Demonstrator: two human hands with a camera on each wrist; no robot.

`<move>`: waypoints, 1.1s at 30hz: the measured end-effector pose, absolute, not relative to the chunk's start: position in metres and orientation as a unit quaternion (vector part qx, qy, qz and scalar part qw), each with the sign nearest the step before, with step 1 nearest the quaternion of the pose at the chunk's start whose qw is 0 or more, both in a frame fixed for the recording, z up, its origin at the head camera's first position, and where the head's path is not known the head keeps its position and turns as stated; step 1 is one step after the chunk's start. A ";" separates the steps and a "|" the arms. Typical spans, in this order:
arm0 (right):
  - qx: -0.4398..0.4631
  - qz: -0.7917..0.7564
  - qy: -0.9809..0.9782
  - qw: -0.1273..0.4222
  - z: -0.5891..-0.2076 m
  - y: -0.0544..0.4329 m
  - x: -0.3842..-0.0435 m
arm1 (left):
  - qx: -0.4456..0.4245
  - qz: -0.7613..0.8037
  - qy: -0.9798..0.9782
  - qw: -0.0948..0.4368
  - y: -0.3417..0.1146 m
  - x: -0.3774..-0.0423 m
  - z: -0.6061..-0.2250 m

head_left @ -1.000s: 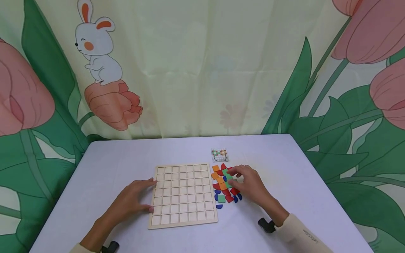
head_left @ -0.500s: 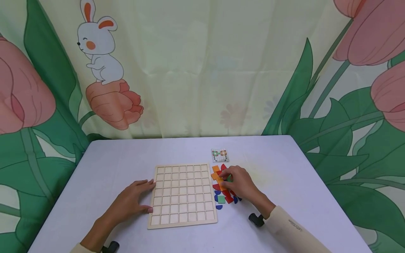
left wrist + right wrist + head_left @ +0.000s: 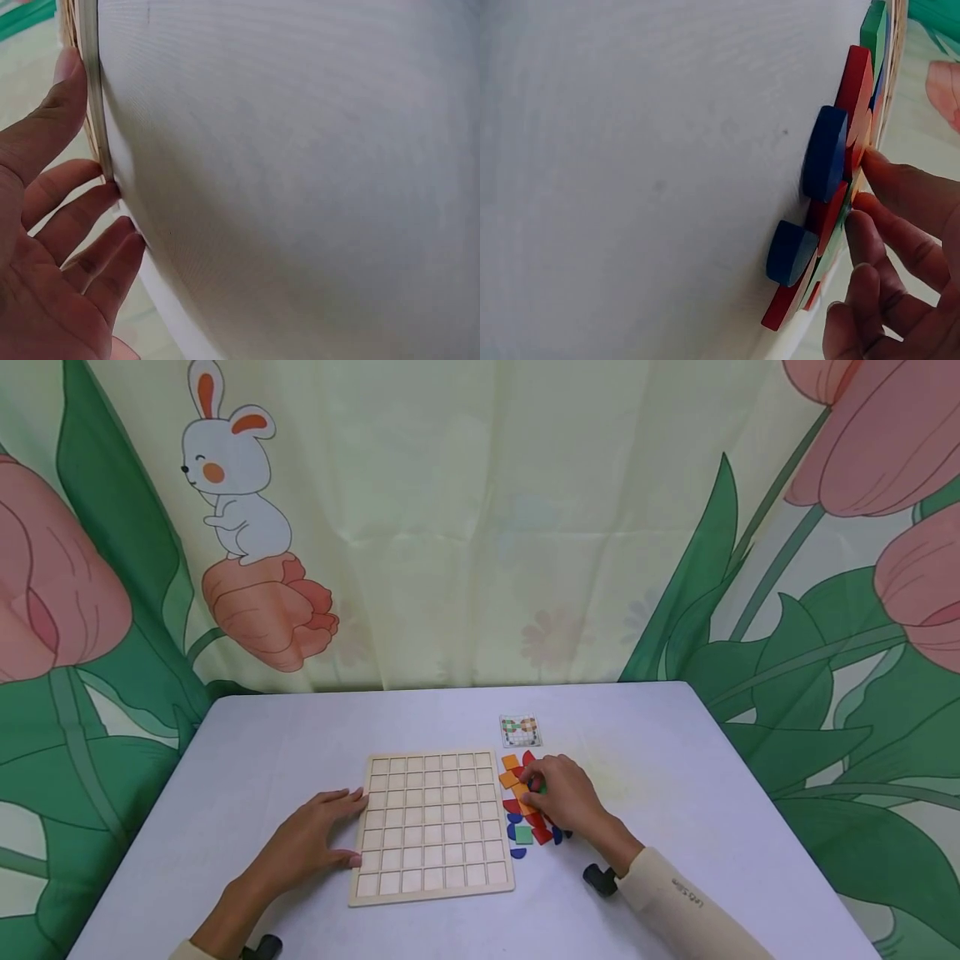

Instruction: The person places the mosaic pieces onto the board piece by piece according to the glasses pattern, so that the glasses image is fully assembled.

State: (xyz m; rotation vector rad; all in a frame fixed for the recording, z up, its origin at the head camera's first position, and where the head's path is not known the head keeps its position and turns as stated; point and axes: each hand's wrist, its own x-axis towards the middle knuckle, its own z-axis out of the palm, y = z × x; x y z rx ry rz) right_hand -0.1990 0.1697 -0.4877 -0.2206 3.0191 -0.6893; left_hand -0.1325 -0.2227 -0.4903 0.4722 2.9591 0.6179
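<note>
In the head view, my left hand [image 3: 311,835] touches the left edge of a light wooden grid board [image 3: 432,835], thumb and fingers spread apart. The left wrist view shows its fingertips along that edge. My right hand [image 3: 566,793] is over a cluster of flat coloured pieces beside the board. These include an orange square [image 3: 511,762], a green square [image 3: 523,835], a red piece [image 3: 542,836] and a blue half circle [image 3: 518,853]. In the right wrist view, thumb and fingertips touch the pieces near a blue half-round piece [image 3: 826,154]. Whether they pinch one is hidden.
A small pattern card [image 3: 520,731] lies behind the pieces on the white-covered table [image 3: 637,735]. Behind the table hangs a curtain [image 3: 480,527] printed with a rabbit and tulips. Each wrist carries a small black camera [image 3: 600,881].
My right hand has moved slightly left over the pieces, and its thumb and fingertips have come closer together. The left hand and board stay about where they were.
</note>
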 end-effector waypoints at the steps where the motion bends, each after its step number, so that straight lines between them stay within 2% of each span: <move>1: -0.071 -0.223 0.972 0.021 -0.488 0.170 -0.200 | 0.153 0.202 0.967 0.040 -0.223 -0.132 -0.490; 13: -0.072 -0.288 0.954 0.039 -0.489 0.176 -0.200 | 0.150 0.194 0.968 0.045 -0.221 -0.132 -0.490; 22: -0.063 -0.329 0.941 0.036 -0.481 0.179 -0.201 | 0.165 0.189 0.968 0.023 -0.222 -0.137 -0.490; 33: -0.092 -0.360 0.928 0.028 -0.473 0.158 -0.200 | 0.155 0.186 0.970 0.037 -0.223 -0.135 -0.492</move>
